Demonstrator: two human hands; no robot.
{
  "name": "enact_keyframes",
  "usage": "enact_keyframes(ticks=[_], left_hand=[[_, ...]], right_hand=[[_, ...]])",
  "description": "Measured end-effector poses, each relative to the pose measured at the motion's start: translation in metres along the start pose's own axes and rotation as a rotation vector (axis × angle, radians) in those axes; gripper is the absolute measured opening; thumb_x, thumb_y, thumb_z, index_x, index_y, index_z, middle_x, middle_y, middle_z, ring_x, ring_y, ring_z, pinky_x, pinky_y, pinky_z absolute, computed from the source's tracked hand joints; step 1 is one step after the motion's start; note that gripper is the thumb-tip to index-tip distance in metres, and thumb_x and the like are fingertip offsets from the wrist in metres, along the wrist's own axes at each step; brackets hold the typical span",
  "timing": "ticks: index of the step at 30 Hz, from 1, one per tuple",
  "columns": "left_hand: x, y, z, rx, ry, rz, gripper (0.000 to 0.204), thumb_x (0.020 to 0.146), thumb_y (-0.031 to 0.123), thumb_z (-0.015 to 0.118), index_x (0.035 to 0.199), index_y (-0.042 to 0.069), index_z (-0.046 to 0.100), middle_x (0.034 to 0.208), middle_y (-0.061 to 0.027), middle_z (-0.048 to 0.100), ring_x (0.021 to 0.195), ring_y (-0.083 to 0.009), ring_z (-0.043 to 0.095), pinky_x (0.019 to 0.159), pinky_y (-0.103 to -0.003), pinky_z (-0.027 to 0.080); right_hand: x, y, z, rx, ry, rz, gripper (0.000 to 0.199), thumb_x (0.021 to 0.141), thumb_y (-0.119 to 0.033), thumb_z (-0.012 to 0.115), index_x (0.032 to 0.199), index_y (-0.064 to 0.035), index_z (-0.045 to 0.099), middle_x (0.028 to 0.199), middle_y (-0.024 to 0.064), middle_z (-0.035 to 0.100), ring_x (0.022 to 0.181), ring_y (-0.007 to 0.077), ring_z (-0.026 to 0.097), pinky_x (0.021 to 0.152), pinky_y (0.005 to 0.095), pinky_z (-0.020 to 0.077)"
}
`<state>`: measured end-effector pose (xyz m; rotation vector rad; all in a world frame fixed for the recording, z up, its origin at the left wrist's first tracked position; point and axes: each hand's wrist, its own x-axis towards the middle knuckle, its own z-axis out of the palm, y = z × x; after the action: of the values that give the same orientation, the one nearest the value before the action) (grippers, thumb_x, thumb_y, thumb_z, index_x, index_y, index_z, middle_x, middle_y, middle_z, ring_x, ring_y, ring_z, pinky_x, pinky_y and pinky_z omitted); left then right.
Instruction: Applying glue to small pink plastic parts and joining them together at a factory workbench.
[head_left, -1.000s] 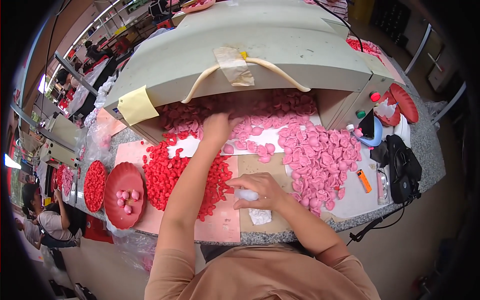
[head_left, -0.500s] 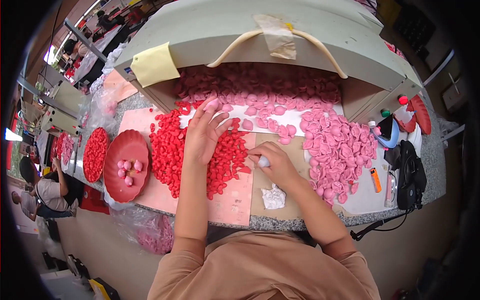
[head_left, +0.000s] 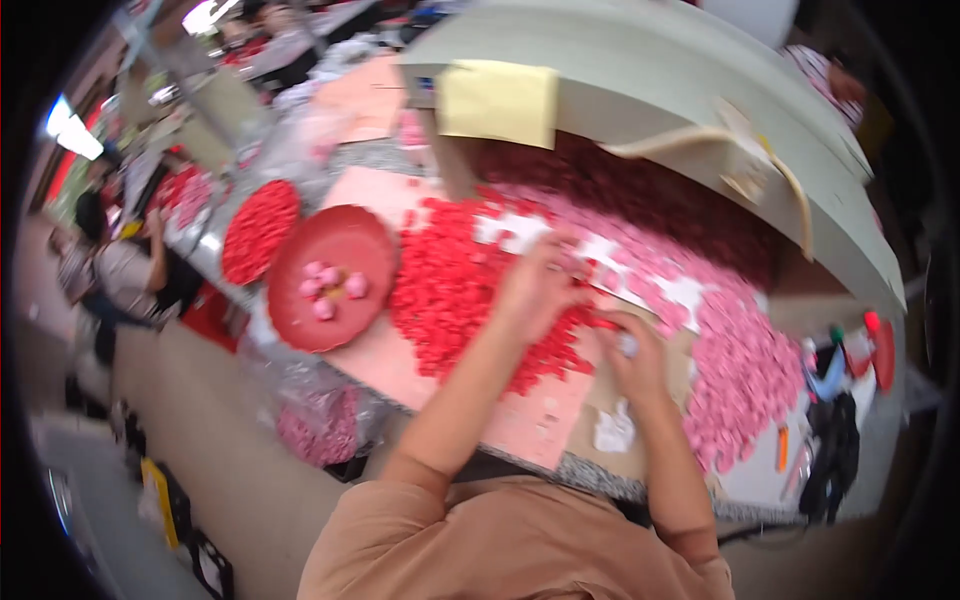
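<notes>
My left hand (head_left: 540, 288) is over the right part of a heap of small red pieces (head_left: 445, 290), fingers bent together. Motion blur hides what they hold. Close to its right, my right hand (head_left: 637, 355) is closed round a pale, round-ended thing (head_left: 628, 345), mostly hidden by the fingers. A red piece (head_left: 602, 320) shows at its fingertips; whether it is pinched there is too blurred to tell. Just below the right hand lies a crumpled white tissue (head_left: 614, 430). Pink cupped pieces (head_left: 745, 370) are heaped to the right.
A red scalloped plate (head_left: 300, 330) with several pink balls stands left, beside a dish of red pieces (head_left: 260, 232). A grey box-like hood (head_left: 640, 75) spans the back over more pink pieces. An orange lighter (head_left: 782, 448) and a black bag (head_left: 828, 450) lie at right.
The view has swung left, so the bench appears tilted. My left hand, which held up a pink piece, has come down closer to my right hand, which keeps the pale thing.
</notes>
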<state>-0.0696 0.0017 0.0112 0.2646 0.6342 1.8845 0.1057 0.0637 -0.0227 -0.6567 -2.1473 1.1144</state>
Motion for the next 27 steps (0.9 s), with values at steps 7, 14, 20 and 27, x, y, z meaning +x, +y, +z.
enact_keyframes(ticks=[7, 14, 20, 27], left_hand=[[-0.011, -0.054, 0.018, 0.753, -0.243, -0.215, 0.028, 0.086, 0.031, 0.062, 0.099, 0.007, 0.053, 0.068, 0.0042, 0.049, 0.062, -0.0018, 0.047, 0.048, -0.018, 0.036], [-0.006, -0.067, 0.003, 0.850, -0.393, 0.005, 0.025, 0.085, 0.024, 0.065, 0.089, 0.003, 0.051, 0.072, -0.0005, 0.057, 0.062, -0.0048, 0.049, 0.053, -0.020, 0.039], [-0.012, -0.057, 0.016, 0.786, -0.310, -0.251, 0.025, 0.095, 0.026, 0.048, 0.090, 0.002, 0.049, 0.073, -0.0021, 0.058, 0.066, -0.0068, 0.054, 0.056, -0.021, 0.043], [-0.005, -0.080, 0.011, 0.773, -0.289, -0.059, 0.030, 0.096, 0.034, 0.044, 0.089, 0.005, 0.050, 0.067, 0.0003, 0.055, 0.054, -0.0044, 0.044, 0.044, -0.022, 0.035]], right_hand=[[-0.015, 0.004, -0.022, 0.172, 0.253, 0.105, 0.018, 0.080, -0.002, 0.064, 0.096, -0.0003, 0.056, 0.094, 0.0052, 0.055, 0.089, 0.0146, 0.051, 0.081, 0.0259, 0.0406], [-0.012, 0.005, -0.030, 0.278, 0.143, 0.081, 0.017, 0.079, -0.002, 0.067, 0.090, -0.0014, 0.054, 0.087, 0.0026, 0.053, 0.082, 0.0116, 0.049, 0.077, 0.0234, 0.0408], [-0.009, -0.012, -0.027, 0.343, 0.213, 0.155, 0.022, 0.077, -0.001, 0.066, 0.097, -0.0005, 0.058, 0.090, 0.0030, 0.053, 0.082, 0.0136, 0.050, 0.076, 0.0251, 0.0424], [-0.007, -0.005, -0.031, 0.012, 0.223, 0.025, 0.018, 0.081, -0.005, 0.062, 0.098, 0.0011, 0.057, 0.101, 0.0070, 0.049, 0.090, 0.0177, 0.049, 0.083, 0.0289, 0.0406]])
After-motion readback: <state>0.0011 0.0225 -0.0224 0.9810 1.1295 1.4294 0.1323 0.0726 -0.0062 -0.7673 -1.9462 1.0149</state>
